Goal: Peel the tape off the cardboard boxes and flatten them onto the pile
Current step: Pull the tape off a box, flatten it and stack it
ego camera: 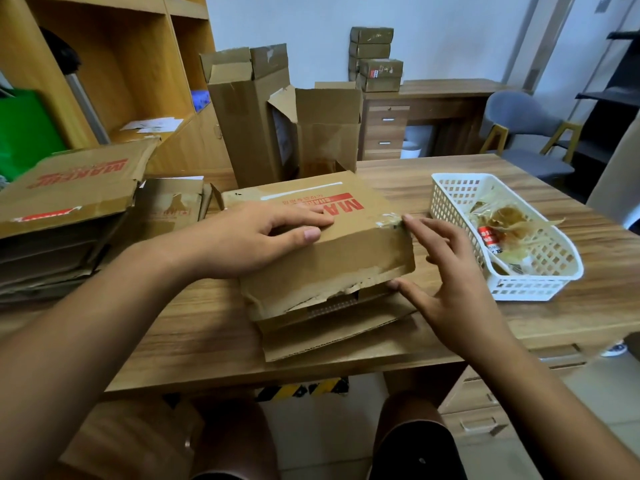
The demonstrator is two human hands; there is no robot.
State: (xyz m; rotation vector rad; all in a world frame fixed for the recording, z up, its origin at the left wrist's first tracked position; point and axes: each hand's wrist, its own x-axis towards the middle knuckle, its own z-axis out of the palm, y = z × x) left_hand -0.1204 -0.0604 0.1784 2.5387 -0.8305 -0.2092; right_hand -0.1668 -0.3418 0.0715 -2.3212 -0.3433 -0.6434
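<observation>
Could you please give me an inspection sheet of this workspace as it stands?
Surface: wooden table, woodgrain top.
Job's things: cardboard box at centre, tape scrap on its top right corner; flattened pile at left; two opened boxes upright behind.
Clutter: white basket holding peeled tape.
Grippers: left hand lies flat on the box top; right hand spread at its right end, a fingertip by the tape scrap.
Cables: nothing seen.
Surroundings: wooden shelf unit, desk with stacked small boxes, grey chair.
</observation>
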